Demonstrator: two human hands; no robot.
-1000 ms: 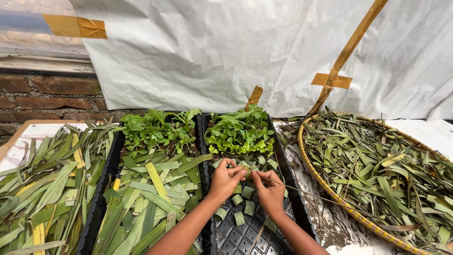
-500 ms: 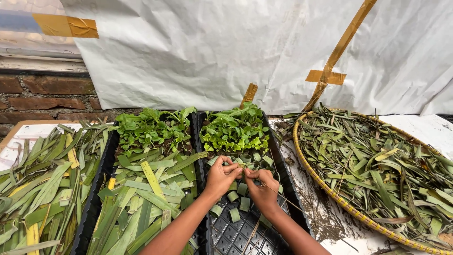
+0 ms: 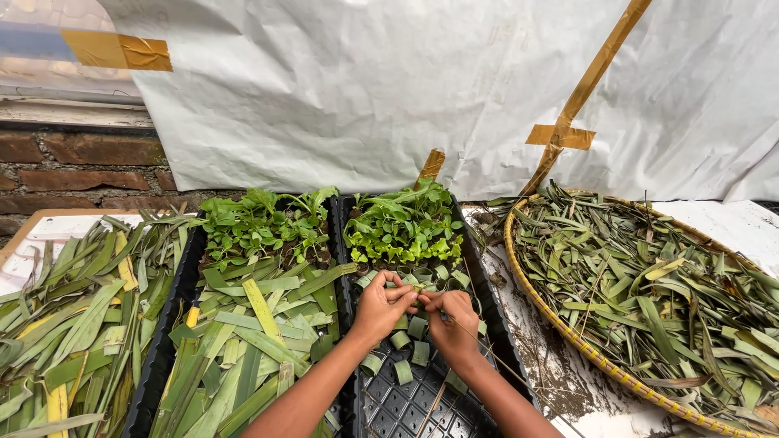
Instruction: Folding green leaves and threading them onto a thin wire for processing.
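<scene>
My left hand (image 3: 381,307) and my right hand (image 3: 451,318) meet over the right black seedling tray (image 3: 422,405), fingertips pinched together on a small rolled strip of green leaf (image 3: 417,287). A thin stick (image 3: 495,357) runs from my right hand toward the lower right. Several small leaf rings (image 3: 403,371) stand in the tray cells below my hands. Green seedlings (image 3: 404,223) fill the far end of this tray.
The left black tray (image 3: 174,324) holds seedlings (image 3: 258,227) and cut leaf strips (image 3: 251,341). More long leaves (image 3: 65,324) lie at the left. A round woven basket (image 3: 568,334) of leaf pieces sits at the right. White sheeting (image 3: 406,89) hangs behind.
The view shifted slightly. Both hands stayed together over the right tray, working the small leaf strip between the fingertips.
</scene>
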